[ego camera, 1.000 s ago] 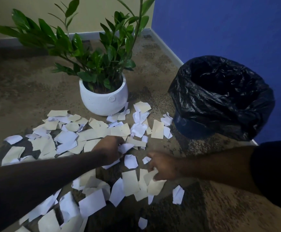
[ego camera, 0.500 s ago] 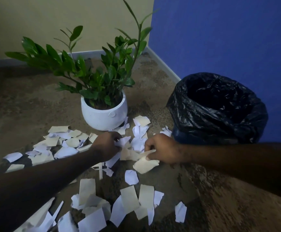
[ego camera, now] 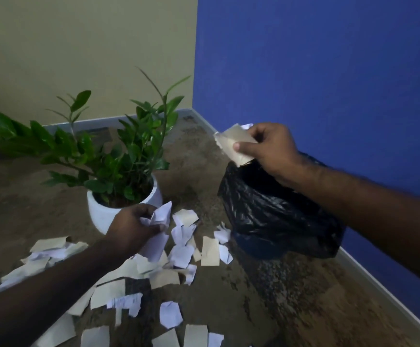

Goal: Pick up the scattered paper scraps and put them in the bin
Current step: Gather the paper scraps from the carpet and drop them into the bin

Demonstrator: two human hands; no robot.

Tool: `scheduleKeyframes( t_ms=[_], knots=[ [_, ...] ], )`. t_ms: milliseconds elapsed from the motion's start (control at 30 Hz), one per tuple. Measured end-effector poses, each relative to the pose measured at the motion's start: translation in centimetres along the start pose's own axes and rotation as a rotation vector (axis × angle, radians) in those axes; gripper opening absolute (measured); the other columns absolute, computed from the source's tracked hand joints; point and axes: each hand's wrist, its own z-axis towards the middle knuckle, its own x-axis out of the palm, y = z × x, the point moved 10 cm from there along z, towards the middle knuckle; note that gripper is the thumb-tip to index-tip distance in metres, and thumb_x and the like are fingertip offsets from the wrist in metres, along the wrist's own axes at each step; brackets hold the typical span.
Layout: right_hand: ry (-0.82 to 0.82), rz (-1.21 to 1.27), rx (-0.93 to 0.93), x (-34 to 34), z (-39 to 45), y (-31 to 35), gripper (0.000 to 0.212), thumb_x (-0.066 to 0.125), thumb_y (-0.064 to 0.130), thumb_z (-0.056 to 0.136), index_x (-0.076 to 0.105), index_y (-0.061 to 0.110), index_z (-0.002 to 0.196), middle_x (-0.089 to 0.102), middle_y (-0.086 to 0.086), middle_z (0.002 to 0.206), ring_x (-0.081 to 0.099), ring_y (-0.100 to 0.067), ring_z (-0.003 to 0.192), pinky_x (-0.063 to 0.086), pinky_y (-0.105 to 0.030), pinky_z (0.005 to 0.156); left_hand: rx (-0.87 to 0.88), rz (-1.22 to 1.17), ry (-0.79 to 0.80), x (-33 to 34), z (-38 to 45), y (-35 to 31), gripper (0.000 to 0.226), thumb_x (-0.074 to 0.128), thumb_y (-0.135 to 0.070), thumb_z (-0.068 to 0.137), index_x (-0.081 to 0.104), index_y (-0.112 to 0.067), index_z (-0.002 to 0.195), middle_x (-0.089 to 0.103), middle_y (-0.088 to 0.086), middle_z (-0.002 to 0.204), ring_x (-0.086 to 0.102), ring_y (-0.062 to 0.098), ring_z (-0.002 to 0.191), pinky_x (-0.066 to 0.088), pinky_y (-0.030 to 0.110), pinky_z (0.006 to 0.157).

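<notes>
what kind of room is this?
Likely a corner of a home or office room: beige wall meeting blue wall, potted plant on the floor, bin lined with a black bag.

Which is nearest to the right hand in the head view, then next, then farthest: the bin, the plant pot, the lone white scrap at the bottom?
1. Bin, directly below the right hand.
2. Plant pot, left.
3. Lone white scrap, bottom centre.
</notes>
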Motion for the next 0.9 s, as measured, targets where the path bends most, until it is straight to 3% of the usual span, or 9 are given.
scheduleKeyframes(
  t_ms=[133, 200, 300, 400, 500, 600, 700, 767, 900],
  knots=[
    [-0.114, -0.141, 0.047, -6.5, 0.0, -5.1, 0.020, 0.080, 0.005, 0.072, 0.062, 0.005, 0.064, 0.064, 0.021, 0.072, 0.054, 0.014, 0.057, 0.040, -0.008, 0.056, 0.043, -0.121, 0.022, 0.6, -0.1, -4.7, 0.026, 0.088, -0.025, 0.066, 0.072, -0.022, 0.085, 0.067, -0.012, 0.087, 0.061, 0.009, 0.076, 0.046, 0.024, 0.054],
    [-0.116, -0.226, 0.124, -8.6, -0.9, -8.2, 0.020, 0.081, 0.007, 0.072, 0.064, 0.013, 0.063, 0.066, 0.017, 0.076, 0.058, 0.003, 0.064, 0.044, -0.015, 0.059, 0.064, -0.198, 0.044, 1.4, -0.1, -7.2, 0.023, 0.088, -0.024, 0.065, 0.074, -0.021, 0.082, 0.070, -0.012, 0.082, 0.062, 0.004, 0.072, 0.045, 0.022, 0.053],
    [0.094, -0.254, 0.288, -8.3, -3.0, -11.8, 0.019, 0.082, 0.018, 0.074, 0.073, 0.030, 0.087, 0.070, 0.015, 0.085, 0.066, -0.009, 0.077, 0.056, -0.030, 0.066, 0.099, -0.325, 0.122, 3.4, -0.2, -10.8, 0.022, 0.087, -0.019, 0.067, 0.075, -0.017, 0.085, 0.076, -0.003, 0.082, 0.070, 0.011, 0.071, 0.053, 0.024, 0.054],
    [0.156, -0.202, 0.347, -8.0, -3.9, -12.2, 0.027, 0.075, 0.031, 0.082, 0.071, 0.032, 0.108, 0.070, 0.013, 0.098, 0.067, -0.002, 0.080, 0.060, -0.032, 0.059, 0.118, -0.426, 0.143, 5.5, 0.1, -14.4, 0.024, 0.085, -0.017, 0.070, 0.074, -0.016, 0.091, 0.076, 0.006, 0.088, 0.071, 0.024, 0.077, 0.056, 0.033, 0.057],
    [0.161, 0.044, 0.369, -6.9, -3.6, -10.3, 0.025, 0.068, 0.038, 0.083, 0.067, 0.027, 0.106, 0.070, -0.003, 0.104, 0.066, -0.012, 0.082, 0.057, -0.028, 0.058, 0.148, -0.519, 0.151, 7.9, 0.4, -18.3, 0.021, 0.085, -0.016, 0.071, 0.071, -0.017, 0.087, 0.074, 0.002, 0.083, 0.069, 0.016, 0.068, 0.056, 0.029, 0.050],
    [0.362, 0.395, 0.387, -3.5, -4.1, -7.7, 0.044, 0.063, 0.036, 0.084, 0.061, 0.014, 0.122, 0.069, -0.012, 0.107, 0.066, -0.022, 0.083, 0.054, -0.031, 0.060, 0.133, -0.700, 0.232, 11.3, 0.2, -21.1, 0.017, 0.081, -0.008, 0.075, 0.067, -0.017, 0.081, 0.072, 0.000, 0.074, 0.067, 0.012, 0.059, 0.055, 0.025, 0.051],
    [0.426, 0.450, 0.410, -1.8, -4.8, -6.9, 0.045, 0.061, 0.037, 0.086, 0.062, 0.007, 0.120, 0.071, -0.010, 0.099, 0.066, -0.021, 0.082, 0.055, -0.029, 0.056, 0.013, -0.813, 0.311, 14.6, 0.3, -21.5, 0.013, 0.071, -0.009, 0.085, 0.066, -0.010, 0.097, 0.073, 0.013, 0.088, 0.069, 0.025, 0.069, 0.059, 0.037, 0.059],
    [0.389, 0.413, 0.521, -1.7, -5.4, -8.0, 0.048, 0.060, 0.046, 0.086, 0.067, 0.006, 0.112, 0.071, -0.013, 0.093, 0.066, -0.022, 0.075, 0.053, -0.028, 0.054, -0.077, -0.816, 0.352, 16.3, 0.5, -21.0, 0.019, 0.063, -0.015, 0.093, 0.062, -0.004, 0.109, 0.072, 0.019, 0.103, 0.069, 0.032, 0.087, 0.058, 0.046, 0.078],
    [0.258, 0.430, 0.795, -3.0, -6.4, -11.0, 0.048, 0.052, 0.046, 0.094, 0.064, 0.005, 0.114, 0.067, -0.015, 0.084, 0.065, -0.025, 0.058, 0.048, -0.024, 0.042, -0.138, -0.857, 0.591, 19.3, -0.5, -21.9, 0.042, 0.050, -0.037, 0.099, 0.063, 0.000, 0.113, 0.070, 0.020, 0.111, 0.066, 0.035, 0.107, 0.053, 0.046, 0.097]
  ],
)
